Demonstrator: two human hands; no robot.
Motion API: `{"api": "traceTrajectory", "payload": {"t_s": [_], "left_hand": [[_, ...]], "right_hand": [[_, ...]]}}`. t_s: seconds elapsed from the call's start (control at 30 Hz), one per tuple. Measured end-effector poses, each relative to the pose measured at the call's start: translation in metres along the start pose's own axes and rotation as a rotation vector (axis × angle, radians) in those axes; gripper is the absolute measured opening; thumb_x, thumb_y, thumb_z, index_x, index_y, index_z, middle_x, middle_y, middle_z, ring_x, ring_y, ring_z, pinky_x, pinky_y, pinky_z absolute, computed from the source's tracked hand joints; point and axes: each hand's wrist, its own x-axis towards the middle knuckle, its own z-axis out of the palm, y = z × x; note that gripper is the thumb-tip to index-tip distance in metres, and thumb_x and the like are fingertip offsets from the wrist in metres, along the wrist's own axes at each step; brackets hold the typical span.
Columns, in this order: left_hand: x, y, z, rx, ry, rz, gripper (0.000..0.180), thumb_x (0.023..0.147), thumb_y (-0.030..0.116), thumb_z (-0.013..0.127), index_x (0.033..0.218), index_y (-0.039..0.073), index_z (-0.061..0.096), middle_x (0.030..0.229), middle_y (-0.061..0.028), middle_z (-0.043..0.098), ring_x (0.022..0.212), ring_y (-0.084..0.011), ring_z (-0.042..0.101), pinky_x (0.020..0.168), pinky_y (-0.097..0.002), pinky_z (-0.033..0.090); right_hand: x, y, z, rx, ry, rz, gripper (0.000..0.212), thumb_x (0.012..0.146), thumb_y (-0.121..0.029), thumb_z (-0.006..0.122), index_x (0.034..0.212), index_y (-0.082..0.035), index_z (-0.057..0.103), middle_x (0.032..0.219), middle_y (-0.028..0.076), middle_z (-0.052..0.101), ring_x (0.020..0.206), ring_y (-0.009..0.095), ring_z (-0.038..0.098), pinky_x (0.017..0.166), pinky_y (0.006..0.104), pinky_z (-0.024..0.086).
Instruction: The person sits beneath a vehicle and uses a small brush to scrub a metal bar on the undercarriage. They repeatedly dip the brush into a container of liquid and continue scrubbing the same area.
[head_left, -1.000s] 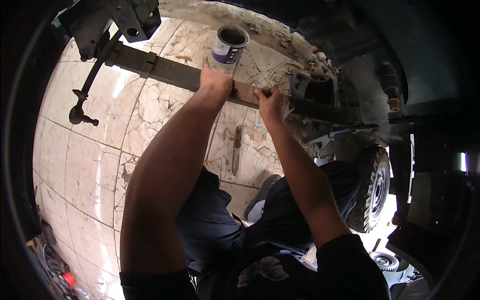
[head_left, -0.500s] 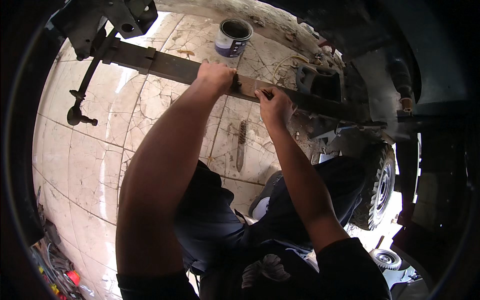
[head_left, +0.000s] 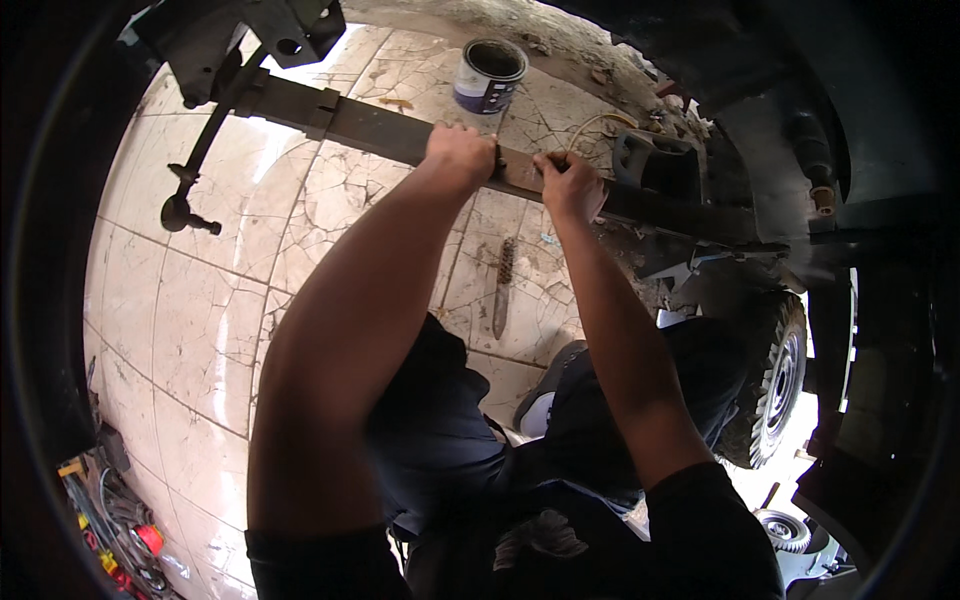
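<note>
A dark, flat steel leaf spring stretches across in front of me, with a band clamped round it at the left. My left hand is closed over it near the middle, fingers curled past its far edge. A small dark piece shows beside those fingers, too unclear to name. Just to the right, my right hand is pinched at the spring's surface, thumb and fingers together; whatever sits between them is hidden. On the tiles below lies a wire brush with a pointed end, touched by neither hand.
Beyond the spring stands an open paint can. A rod with a ball joint hangs at the left. Dark vehicle parts and a treaded wheel are on the right. Cluttered tools lie at lower left, on cracked floor tiles.
The whole view has shifted slightly, so things appear farther right. My right fingertips have moved a little farther away from me over the spring. My left hand keeps its hold.
</note>
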Motion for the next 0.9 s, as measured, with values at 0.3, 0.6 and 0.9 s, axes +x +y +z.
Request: {"api": "traceTrajectory", "payload": {"t_s": [0.3,0.6,0.9], "left_hand": [[-0.001,-0.006,0.004,0.008,-0.037,-0.002,0.05,0.109,0.022,0.05,0.159,0.025,0.053,0.136,-0.0081,0.071,0.127,-0.0258,0.068,0.109,-0.0545,0.044],[-0.019,-0.015,0.021,-0.037,0.141,-0.033,0.041,0.114,0.027,0.041,0.147,0.025,0.065,0.138,-0.0059,0.07,0.135,-0.027,0.062,0.113,-0.0593,0.04],[-0.008,0.003,-0.001,0.021,0.037,0.011,0.049,0.109,0.023,0.05,0.157,0.022,0.055,0.137,-0.0087,0.069,0.13,-0.0275,0.064,0.105,-0.0565,0.047]], "right_hand": [[-0.029,0.002,0.001,-0.052,-0.068,-0.037,0.025,0.087,-0.044,0.086,0.098,-0.021,0.084,0.103,0.008,0.081,0.107,0.031,0.074,0.096,0.0483,0.052],[-0.041,0.0,0.003,0.052,-0.089,-0.001,0.026,0.087,-0.046,0.085,0.098,-0.023,0.084,0.105,0.006,0.081,0.112,0.029,0.072,0.102,0.0495,0.048],[0.009,-0.022,-0.005,-0.025,-0.031,0.102,0.027,0.089,-0.048,0.083,0.098,-0.023,0.084,0.107,0.006,0.081,0.108,0.03,0.074,0.104,0.0487,0.046]]}}
